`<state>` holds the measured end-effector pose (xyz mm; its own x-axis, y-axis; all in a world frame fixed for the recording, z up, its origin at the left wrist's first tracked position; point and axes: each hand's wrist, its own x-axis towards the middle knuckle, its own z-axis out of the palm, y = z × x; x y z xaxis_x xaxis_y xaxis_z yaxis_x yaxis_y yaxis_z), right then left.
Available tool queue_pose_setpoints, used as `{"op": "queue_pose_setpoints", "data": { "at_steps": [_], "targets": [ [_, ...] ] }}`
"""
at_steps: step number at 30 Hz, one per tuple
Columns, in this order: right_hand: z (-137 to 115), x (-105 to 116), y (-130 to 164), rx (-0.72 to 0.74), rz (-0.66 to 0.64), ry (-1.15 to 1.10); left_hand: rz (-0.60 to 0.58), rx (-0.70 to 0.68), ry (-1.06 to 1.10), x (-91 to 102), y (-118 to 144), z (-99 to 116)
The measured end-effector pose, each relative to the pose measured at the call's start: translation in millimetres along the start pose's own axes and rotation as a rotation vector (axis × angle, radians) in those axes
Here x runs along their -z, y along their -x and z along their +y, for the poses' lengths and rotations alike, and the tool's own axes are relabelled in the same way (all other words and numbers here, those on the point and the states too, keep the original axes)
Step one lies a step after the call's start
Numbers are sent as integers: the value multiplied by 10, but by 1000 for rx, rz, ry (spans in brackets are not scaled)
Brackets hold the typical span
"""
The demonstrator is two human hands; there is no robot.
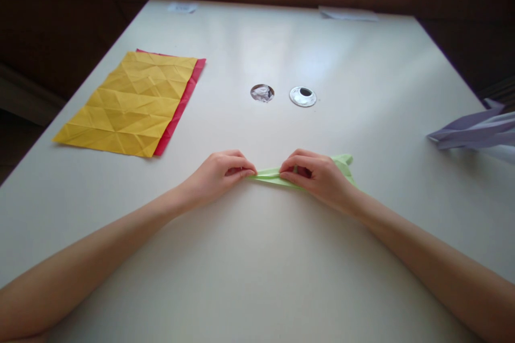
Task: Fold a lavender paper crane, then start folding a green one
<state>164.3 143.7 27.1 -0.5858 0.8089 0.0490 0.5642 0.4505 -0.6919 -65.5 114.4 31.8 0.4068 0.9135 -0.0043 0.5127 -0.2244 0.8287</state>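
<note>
Two bare hands meet on a narrow, folded strip of pale green paper (269,175) that lies flat on the white table (281,257). That green strip serves as the landmark for everything else.

At the strip's pointed left end, the left hand (219,174) is curled, its fingertips pressed together and pinching the paper tip against the table. At the strip's middle, the right hand (317,176) is likewise curled, its fingers bunched and pressing down on the fold, with the thumb tucked under the fingers. Beyond the right hand, the wider end of the green paper (344,162) sticks out, slightly lifted and rounded at its corner. Both forearms run back from the strip toward the near edge of the table.

Far to the left of the strip and farther from the person lies a creased yellow paper sheet (131,103), flat, marked with a grid of diagonal folds. It sits on top of a red paper sheet (181,104), which shows only along its right and far edges.

Straight behind the strip, well apart from it, are two round openings in the table: one stuffed with crumpled whitish material (262,92), and beside it a silver-rimmed grommet (303,96) with a dark hole.

Well to the right of the strip, at the table's edge, rests a folded lavender paper shape (475,131), partly cut off.
</note>
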Motion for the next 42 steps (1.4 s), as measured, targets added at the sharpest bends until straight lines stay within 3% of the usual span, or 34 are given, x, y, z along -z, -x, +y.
{"op": "queue_pose_setpoints", "data": {
  "at_steps": [42],
  "targets": [
    [-37,4,6,-61,-22,46,58,24,105,-61,16,-30]
  ]
}}
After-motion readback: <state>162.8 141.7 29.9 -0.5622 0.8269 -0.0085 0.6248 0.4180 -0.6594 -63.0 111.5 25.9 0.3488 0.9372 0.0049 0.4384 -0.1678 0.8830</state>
